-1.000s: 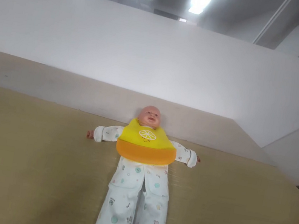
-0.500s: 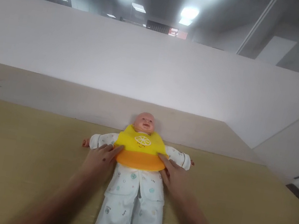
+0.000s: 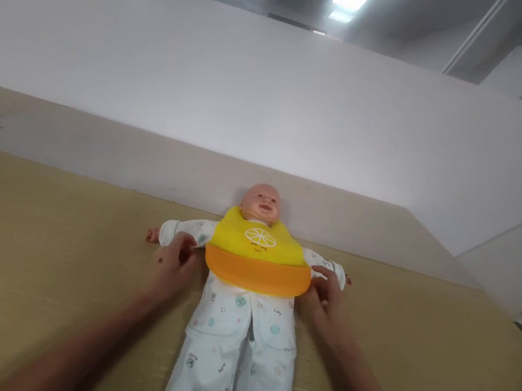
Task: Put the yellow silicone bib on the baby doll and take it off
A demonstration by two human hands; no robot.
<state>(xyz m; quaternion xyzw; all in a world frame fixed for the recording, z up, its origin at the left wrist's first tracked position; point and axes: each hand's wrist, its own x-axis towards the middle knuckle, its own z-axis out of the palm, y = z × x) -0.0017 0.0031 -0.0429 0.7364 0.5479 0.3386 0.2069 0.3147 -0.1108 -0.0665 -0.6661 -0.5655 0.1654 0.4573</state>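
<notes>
A baby doll [image 3: 262, 201] in white patterned pyjamas lies on its back on a tan table [image 3: 29, 263], arms spread. A yellow and orange bib [image 3: 258, 258] covers its chest. My left hand [image 3: 175, 264] rests at the doll's sleeve beside the bib's left edge, fingers curled onto the sleeve. At the bib's right edge, my right hand [image 3: 327, 293] has its fingers curled against the doll's other sleeve. Whether either hand grips cloth is hard to tell.
A low beige ledge [image 3: 146, 163] runs behind the doll's head, with a white wall [image 3: 257, 101] above it. A white partition [image 3: 519, 265] stands at the right. The tan surface stretches wide on both sides of the doll.
Both hands came into view and reached the bib's sides, then slid outward and up onto the doll's sleeves. The doll has stayed in place.
</notes>
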